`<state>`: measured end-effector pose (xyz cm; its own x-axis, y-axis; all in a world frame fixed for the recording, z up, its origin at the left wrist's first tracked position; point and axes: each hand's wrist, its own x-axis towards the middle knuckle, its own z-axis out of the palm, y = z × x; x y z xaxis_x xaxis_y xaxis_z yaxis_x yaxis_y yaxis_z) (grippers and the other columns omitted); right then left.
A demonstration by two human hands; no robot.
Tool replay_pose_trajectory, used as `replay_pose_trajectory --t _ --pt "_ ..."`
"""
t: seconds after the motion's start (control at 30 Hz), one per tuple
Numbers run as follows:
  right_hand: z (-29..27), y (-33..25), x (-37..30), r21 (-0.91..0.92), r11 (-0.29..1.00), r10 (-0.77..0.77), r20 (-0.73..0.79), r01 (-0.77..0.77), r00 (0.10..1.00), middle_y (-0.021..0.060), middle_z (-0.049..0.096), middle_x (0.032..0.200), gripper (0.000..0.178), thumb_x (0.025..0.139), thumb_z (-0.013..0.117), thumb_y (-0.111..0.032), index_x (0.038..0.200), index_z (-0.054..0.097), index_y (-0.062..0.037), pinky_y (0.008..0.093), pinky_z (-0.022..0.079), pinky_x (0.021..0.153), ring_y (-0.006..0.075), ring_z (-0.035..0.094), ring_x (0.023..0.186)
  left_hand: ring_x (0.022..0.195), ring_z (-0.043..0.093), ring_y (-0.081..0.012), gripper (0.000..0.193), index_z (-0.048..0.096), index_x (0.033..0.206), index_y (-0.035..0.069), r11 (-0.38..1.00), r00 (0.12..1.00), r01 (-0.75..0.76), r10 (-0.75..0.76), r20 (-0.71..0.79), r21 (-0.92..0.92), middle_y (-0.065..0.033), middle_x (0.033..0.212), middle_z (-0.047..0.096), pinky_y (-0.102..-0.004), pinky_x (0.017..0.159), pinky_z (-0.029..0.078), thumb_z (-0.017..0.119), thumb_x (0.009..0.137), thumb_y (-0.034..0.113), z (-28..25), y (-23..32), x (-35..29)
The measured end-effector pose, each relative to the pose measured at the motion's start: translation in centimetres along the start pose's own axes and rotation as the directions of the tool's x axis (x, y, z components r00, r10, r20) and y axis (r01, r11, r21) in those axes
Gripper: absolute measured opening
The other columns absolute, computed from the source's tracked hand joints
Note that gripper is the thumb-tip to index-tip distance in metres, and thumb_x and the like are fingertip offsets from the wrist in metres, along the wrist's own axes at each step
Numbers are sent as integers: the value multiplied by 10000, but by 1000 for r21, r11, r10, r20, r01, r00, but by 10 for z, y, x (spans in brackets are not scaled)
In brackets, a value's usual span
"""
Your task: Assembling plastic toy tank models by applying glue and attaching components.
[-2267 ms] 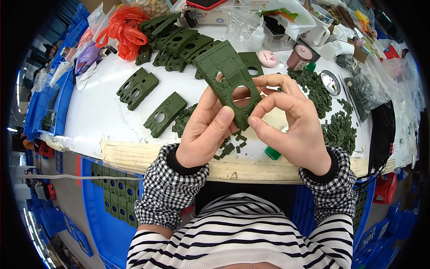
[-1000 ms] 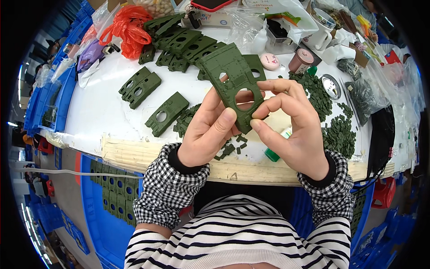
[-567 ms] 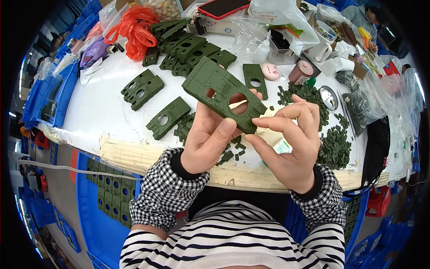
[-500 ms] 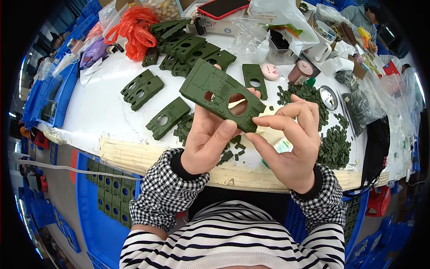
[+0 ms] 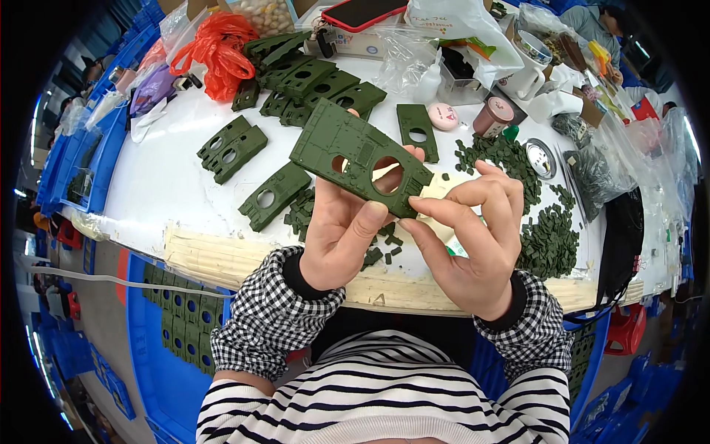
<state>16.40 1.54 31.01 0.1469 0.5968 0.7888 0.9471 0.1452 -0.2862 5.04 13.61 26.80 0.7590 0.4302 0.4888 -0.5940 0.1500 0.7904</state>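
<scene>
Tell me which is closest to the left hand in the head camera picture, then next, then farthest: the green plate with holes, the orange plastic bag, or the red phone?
1. Green plate with holes: held in the left hand.
2. Orange plastic bag: far left of the table.
3. Red phone: at the table's far edge.

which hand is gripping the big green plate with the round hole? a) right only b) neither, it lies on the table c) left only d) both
d: the left hand holds the green plate from below, and the right hand pinches its lower edge with its fingertips, above the white table.
</scene>
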Motion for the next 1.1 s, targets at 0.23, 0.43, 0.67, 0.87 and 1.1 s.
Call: replay_pose_trajectory --t 0.23,0.43,0.67,0.87,1.1 --pt "-2 -2 -1 -132 987 -93 11 93 996 -9 515 790 298 653 838 -128 932 734 -122 460 436 928 184 499 791 1385 332 -358 714 -85 1526 189 990 997 62 -67 -41 -125 -219 1459 323 -458 1093 367 417 1018 220 6 5 1" --pt "-18 -2 4 -114 990 -89 -5 88 996 -16 536 827 399 661 838 -305 995 713 -127 434 449 862 186 503 786 1374 351 -372 667 18 1535 144 937 970 234 -208 126 -260 -236 1455 345 -453 1084 379 410 1019 304 -6 7 2" --pt "-25 27 11 423 862 292 35 -279 956 123 601 993 252 936 580 -109 1142 617 31 289 463 782 168 570 889 1195 539 -434 644 188 1488 47 783 817 561 -471 332 -270 -319 1332 469 -463 941 496 415 1004 407 -4 24 1" --pt "-29 25 9 695 385 436 442 -607 784 70 659 1019 309 988 541 -163 1213 571 47 243 482 785 93 599 873 1047 626 -412 665 248 1448 -30 733 751 642 -541 380 -226 -320 1246 530 -451 888 516 427 998 426 0 24 -3" --pt "-26 28 7 719 435 498 309 -542 810 62 667 954 265 952 590 -88 1178 591 50 217 475 731 75 592 826 1142 579 -295 746 210 1479 -18 871 875 467 -481 64 155 -249 1300 511 -384 865 532 459 976 475 12 44 -15"
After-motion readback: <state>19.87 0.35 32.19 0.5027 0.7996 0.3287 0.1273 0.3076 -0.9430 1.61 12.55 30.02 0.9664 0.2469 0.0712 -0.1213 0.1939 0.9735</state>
